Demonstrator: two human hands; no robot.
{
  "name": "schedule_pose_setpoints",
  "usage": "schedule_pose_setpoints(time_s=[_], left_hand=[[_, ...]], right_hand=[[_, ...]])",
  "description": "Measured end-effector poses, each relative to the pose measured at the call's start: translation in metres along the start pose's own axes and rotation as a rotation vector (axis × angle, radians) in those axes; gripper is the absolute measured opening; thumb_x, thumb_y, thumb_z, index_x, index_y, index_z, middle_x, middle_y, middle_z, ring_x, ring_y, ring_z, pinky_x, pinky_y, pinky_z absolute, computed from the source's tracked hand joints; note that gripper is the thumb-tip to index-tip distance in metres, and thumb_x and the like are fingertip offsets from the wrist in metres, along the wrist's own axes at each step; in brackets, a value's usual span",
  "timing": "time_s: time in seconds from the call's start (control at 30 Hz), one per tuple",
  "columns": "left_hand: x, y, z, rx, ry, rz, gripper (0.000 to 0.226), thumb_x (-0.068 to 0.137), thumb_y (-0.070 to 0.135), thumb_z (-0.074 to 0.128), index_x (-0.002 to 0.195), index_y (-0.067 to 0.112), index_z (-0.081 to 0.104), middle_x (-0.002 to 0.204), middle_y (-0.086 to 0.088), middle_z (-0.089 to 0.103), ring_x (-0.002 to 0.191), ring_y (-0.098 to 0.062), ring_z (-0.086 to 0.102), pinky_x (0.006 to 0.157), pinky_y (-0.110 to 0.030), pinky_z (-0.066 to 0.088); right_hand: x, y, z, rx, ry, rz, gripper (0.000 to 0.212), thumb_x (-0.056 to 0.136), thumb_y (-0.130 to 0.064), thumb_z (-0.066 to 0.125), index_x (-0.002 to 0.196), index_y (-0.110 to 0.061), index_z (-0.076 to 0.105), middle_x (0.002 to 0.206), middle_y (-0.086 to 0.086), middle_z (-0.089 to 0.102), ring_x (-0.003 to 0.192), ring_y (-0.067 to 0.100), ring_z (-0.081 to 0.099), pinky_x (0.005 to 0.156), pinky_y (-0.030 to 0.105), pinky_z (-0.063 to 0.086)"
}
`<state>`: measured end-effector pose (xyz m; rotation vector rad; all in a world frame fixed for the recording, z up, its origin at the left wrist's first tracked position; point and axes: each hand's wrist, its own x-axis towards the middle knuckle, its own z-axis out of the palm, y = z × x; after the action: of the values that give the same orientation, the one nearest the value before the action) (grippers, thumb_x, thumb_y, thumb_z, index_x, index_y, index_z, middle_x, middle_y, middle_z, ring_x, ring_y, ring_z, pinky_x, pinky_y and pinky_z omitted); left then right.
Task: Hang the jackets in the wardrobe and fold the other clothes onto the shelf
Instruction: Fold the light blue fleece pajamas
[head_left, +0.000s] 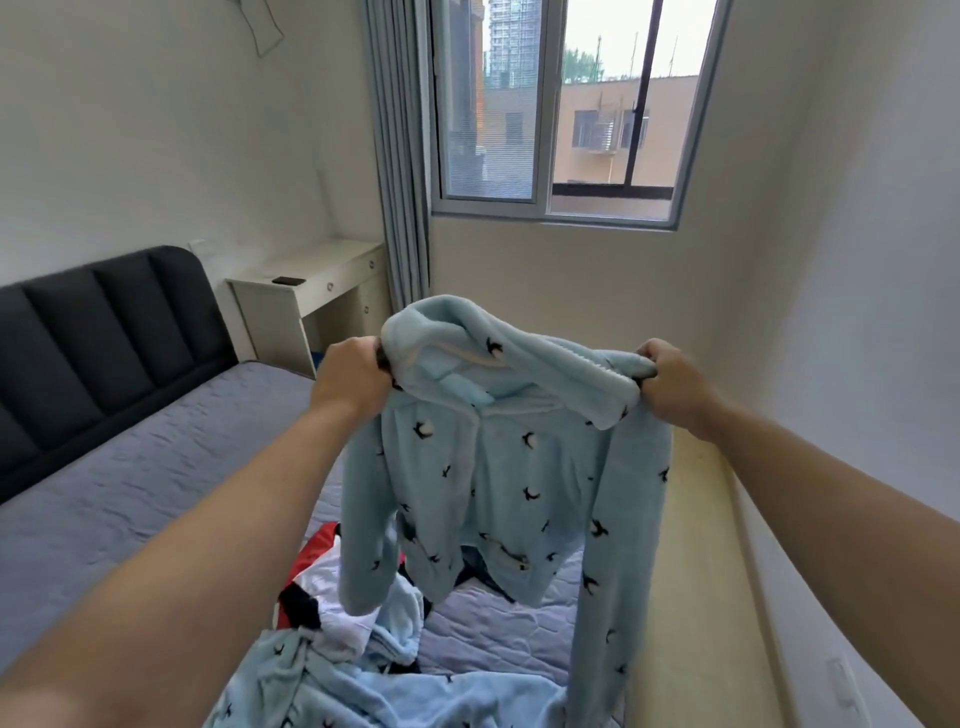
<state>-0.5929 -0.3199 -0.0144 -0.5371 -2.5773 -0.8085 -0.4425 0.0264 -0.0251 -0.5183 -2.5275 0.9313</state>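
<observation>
A light blue fleece jacket (498, 483) with small black bird prints hangs in the air in front of me, above the bed. My left hand (353, 376) grips its left shoulder and my right hand (670, 382) grips its right shoulder. The collar flops forward between the hands and both sleeves dangle down. Below it on the bed lies a pile of clothes: a red, white and black garment (317, 577) and another light blue fleece piece (332, 675) with the same print. No wardrobe or shelf is in view.
The bed (156, 467) with a grey quilted cover and a dark padded headboard (93, 322) fills the left. A white desk (311, 291) with a dark phone on it stands by the curtain. A window is ahead; a wall and pale floor strip run along the right.
</observation>
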Motion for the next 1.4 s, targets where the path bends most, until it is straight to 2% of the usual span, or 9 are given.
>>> schedule_pose_setpoints(time_s=[0.1, 0.23, 0.37, 0.63, 0.73, 0.83, 1.0, 1.2, 1.4], left_hand=[[0.004, -0.004, 0.002, 0.055, -0.024, -0.055, 0.01, 0.091, 0.016, 0.053, 0.082, 0.017, 0.056, 0.079, -0.005, 0.053, 0.084, -0.027, 0.045, 0.075, -0.037, 0.044], [0.009, -0.011, 0.01, -0.229, -0.123, -0.068, 0.008, 0.095, 0.01, 0.047, 0.093, 0.006, 0.053, 0.084, -0.005, 0.057, 0.078, -0.024, 0.051, 0.059, -0.032, 0.037], [0.008, -0.013, 0.018, -0.332, -0.109, -0.054, 0.007, 0.092, 0.01, 0.05, 0.089, 0.015, 0.053, 0.08, 0.002, 0.058, 0.074, -0.017, 0.05, 0.06, -0.031, 0.04], [0.013, 0.001, 0.065, -0.351, -0.299, -0.108, 0.038, 0.055, 0.048, 0.077, 0.082, 0.028, 0.059, 0.076, 0.012, 0.065, 0.07, -0.007, 0.059, 0.055, -0.026, 0.044], [0.019, 0.006, 0.085, -0.336, -0.345, -0.12, 0.041, 0.053, 0.051, 0.083, 0.084, 0.031, 0.065, 0.073, 0.018, 0.068, 0.069, 0.0, 0.063, 0.053, -0.016, 0.044], [0.026, 0.012, 0.103, -0.382, -0.314, -0.21, 0.037, 0.058, 0.053, 0.078, 0.09, 0.038, 0.071, 0.08, 0.017, 0.072, 0.079, -0.004, 0.067, 0.061, -0.021, 0.048], [0.038, 0.017, 0.116, -0.321, -0.222, -0.347, 0.014, 0.075, 0.029, 0.082, 0.084, 0.035, 0.072, 0.083, 0.013, 0.071, 0.086, -0.013, 0.066, 0.065, -0.029, 0.051], [0.031, 0.052, 0.111, -0.142, -0.301, -0.238, 0.027, 0.078, 0.008, 0.079, 0.071, 0.031, 0.069, 0.069, 0.007, 0.068, 0.069, -0.014, 0.057, 0.063, -0.03, 0.047], [-0.016, 0.117, 0.098, 0.05, 0.062, 0.147, 0.022, 0.071, 0.053, 0.066, 0.072, 0.031, 0.061, 0.064, 0.004, 0.045, 0.062, -0.017, 0.04, 0.06, -0.032, 0.032]], right_hand=[[0.001, -0.002, 0.003, 0.094, 0.019, -0.033, 0.024, 0.082, 0.003, 0.054, 0.095, -0.017, 0.054, 0.083, -0.001, 0.058, 0.071, 0.011, 0.049, 0.059, 0.028, 0.038], [0.004, -0.002, 0.002, 0.167, 0.009, -0.059, 0.026, 0.08, 0.004, 0.058, 0.097, -0.015, 0.065, 0.086, -0.001, 0.066, 0.074, 0.013, 0.056, 0.063, 0.027, 0.044], [0.009, 0.01, 0.003, 0.056, 0.096, -0.033, 0.013, 0.079, -0.001, 0.058, 0.072, -0.012, 0.061, 0.068, 0.004, 0.06, 0.063, 0.019, 0.047, 0.054, 0.028, 0.036], [0.031, 0.053, 0.019, -0.098, 0.21, 0.046, 0.005, 0.077, -0.013, 0.062, 0.075, -0.017, 0.064, 0.065, -0.008, 0.057, 0.066, 0.019, 0.052, 0.057, 0.029, 0.035], [0.054, 0.078, 0.028, -0.057, 0.145, 0.048, 0.016, 0.077, -0.009, 0.059, 0.084, -0.017, 0.07, 0.074, -0.003, 0.065, 0.074, 0.021, 0.059, 0.059, 0.027, 0.039], [0.088, 0.101, 0.034, 0.053, 0.011, 0.077, 0.025, 0.08, -0.006, 0.056, 0.098, -0.022, 0.062, 0.081, -0.002, 0.065, 0.077, 0.02, 0.057, 0.059, 0.025, 0.04], [0.141, 0.124, 0.031, 0.106, -0.25, 0.033, 0.028, 0.081, 0.0, 0.054, 0.085, -0.018, 0.074, 0.09, 0.006, 0.072, 0.084, 0.019, 0.061, 0.071, 0.03, 0.049], [0.176, 0.125, 0.027, 0.152, -0.411, -0.037, 0.035, 0.087, -0.001, 0.046, 0.104, -0.019, 0.07, 0.1, 0.003, 0.069, 0.089, 0.018, 0.06, 0.073, 0.031, 0.05], [0.18, 0.14, 0.008, 0.202, -0.216, -0.011, 0.023, 0.085, -0.003, 0.053, 0.098, -0.02, 0.062, 0.092, 0.003, 0.067, 0.084, 0.022, 0.059, 0.068, 0.028, 0.047]])
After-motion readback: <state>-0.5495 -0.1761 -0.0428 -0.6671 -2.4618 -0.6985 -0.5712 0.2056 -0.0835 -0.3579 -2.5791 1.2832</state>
